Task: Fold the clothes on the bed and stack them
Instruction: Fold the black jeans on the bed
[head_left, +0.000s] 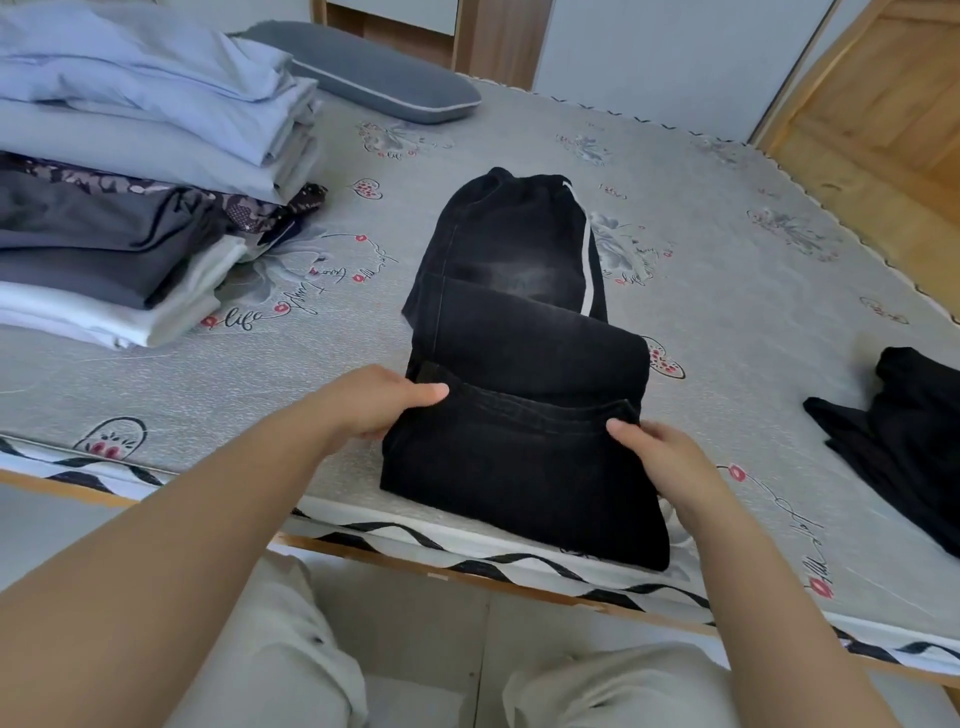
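— What are your hands doing?

— I'm gripping the black trousers (519, 364) at the bed's (727, 249) near edge: my left hand (382, 400) is pinching the folded hem's left corner, my right hand (660, 452) the right corner.

— And the rest?

— The folded stack (130, 208) is sitting at ten o'clock, and a loose black garment (904, 431) is lying at three o'clock.

Open mattress (727, 270) lies between folded stack (130, 218) left and black garment (904, 441) right.
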